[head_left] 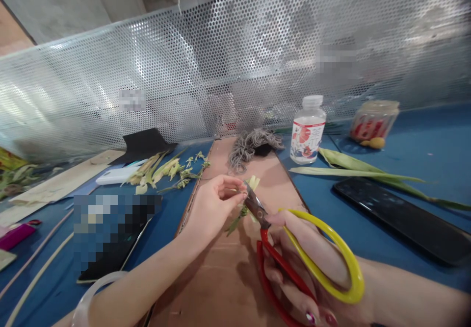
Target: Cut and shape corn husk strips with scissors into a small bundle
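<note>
Scissors (262,216) over cardboard (217,278), right hand (298,258) clamped on handles. Left hand (211,204) pinched together at blade tips, cannot tell on what; plant pieces (234,226) just below. Beyond: gray yarn (245,153). Rightward: bottle (309,133), black phone (401,219) on blue table (171,224).

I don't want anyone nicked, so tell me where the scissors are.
In the head view, the scissors are low, right of centre, held in the right hand over the board, blades by the left hand.

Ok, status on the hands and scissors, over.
Right hand gripping scissors. Left hand pinched beside their tips, contents unclear. Gray cord beyond, clear of the scissors.
</note>
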Tool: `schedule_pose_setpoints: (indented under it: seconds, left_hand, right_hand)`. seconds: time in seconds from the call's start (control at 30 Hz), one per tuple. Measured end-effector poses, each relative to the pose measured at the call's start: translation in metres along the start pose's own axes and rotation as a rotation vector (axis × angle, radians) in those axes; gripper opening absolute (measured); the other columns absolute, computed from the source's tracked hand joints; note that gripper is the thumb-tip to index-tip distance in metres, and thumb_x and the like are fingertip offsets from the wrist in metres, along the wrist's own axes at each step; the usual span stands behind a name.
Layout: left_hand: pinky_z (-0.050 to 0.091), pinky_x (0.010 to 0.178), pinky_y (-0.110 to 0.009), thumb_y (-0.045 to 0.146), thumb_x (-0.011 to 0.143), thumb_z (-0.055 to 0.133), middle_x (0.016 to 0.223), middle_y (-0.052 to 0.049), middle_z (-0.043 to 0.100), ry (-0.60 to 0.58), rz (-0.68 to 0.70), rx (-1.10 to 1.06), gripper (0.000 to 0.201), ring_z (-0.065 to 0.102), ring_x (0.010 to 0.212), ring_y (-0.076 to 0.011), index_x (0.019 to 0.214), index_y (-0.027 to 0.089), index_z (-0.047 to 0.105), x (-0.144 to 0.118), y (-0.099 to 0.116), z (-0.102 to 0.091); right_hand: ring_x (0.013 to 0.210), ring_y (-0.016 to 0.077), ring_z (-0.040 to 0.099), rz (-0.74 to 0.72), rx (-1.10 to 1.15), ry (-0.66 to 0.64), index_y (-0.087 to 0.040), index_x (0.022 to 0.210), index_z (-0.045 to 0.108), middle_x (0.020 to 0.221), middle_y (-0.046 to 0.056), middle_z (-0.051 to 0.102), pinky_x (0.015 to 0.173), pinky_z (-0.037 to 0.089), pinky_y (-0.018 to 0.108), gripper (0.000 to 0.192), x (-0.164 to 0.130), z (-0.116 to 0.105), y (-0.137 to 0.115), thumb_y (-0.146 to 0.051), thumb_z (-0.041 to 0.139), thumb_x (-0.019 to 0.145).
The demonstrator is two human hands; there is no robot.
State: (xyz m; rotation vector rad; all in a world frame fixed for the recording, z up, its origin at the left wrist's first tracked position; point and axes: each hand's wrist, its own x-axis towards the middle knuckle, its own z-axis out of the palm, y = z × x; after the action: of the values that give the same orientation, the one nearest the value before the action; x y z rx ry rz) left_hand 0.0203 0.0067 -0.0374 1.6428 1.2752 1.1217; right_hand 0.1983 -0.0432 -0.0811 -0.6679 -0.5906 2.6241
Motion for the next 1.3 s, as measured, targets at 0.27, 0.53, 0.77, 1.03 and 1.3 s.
schedule_pose_setpoints:
  seconds: [0.27,0.53,0.77,1.03,1.3]
  left_hand:
    - [0.05,0.086,-0.034,0.015,0.071,0.065,0.094,-0.007,0.07,-0.016,0.046,-0.015,0.019,0.066,0.085,-0.0164,0.089,0.015,0.06,-0.003,-0.001,0.0]
    - [0.05,0.086,-0.033,0.013,0.071,0.064,0.093,-0.006,0.07,-0.028,0.033,-0.022,0.022,0.066,0.085,-0.0158,0.092,0.015,0.059,-0.002,0.0,0.003]
    - [0.05,0.088,-0.035,0.013,0.071,0.065,0.094,-0.007,0.07,-0.038,0.033,-0.072,0.024,0.066,0.087,-0.0163,0.094,0.016,0.058,-0.004,0.002,0.004]
    - [0.051,0.086,-0.034,0.012,0.069,0.067,0.091,-0.006,0.071,-0.031,0.01,-0.068,0.022,0.067,0.084,-0.0157,0.089,0.016,0.059,-0.004,0.003,0.005]
    - [0.052,0.084,-0.031,0.011,0.068,0.067,0.089,-0.006,0.071,-0.017,-0.003,-0.084,0.021,0.067,0.083,-0.0148,0.088,0.015,0.059,-0.003,0.005,0.005]
  right_hand:
    - [0.021,0.0132,0.046,0.069,-0.128,0.181,-0.018,0.051,0.046,0.038,0.001,0.051,0.02,0.031,0.02,0.061,-0.003,0.02,-0.007,-0.062,0.02,0.084]
    - [0.022,0.0122,0.043,0.102,-0.229,0.055,-0.015,0.051,0.054,0.033,0.005,0.049,0.023,0.029,0.019,0.066,-0.001,0.01,-0.009,-0.068,0.025,0.078]
    - [0.023,0.0121,0.042,0.059,-0.213,-0.04,-0.012,0.056,0.059,0.034,0.006,0.05,0.024,0.029,0.019,0.068,-0.001,0.004,-0.008,-0.067,0.026,0.079]
    - [0.021,0.011,0.041,0.066,-0.193,0.044,-0.016,0.051,0.053,0.031,0.003,0.047,0.022,0.029,0.017,0.067,-0.004,0.014,-0.009,-0.065,0.018,0.082]
    - [0.02,0.0112,0.039,0.092,-0.251,0.064,-0.015,0.053,0.056,0.03,0.004,0.046,0.021,0.028,0.018,0.07,-0.003,0.011,-0.007,-0.07,0.02,0.077]
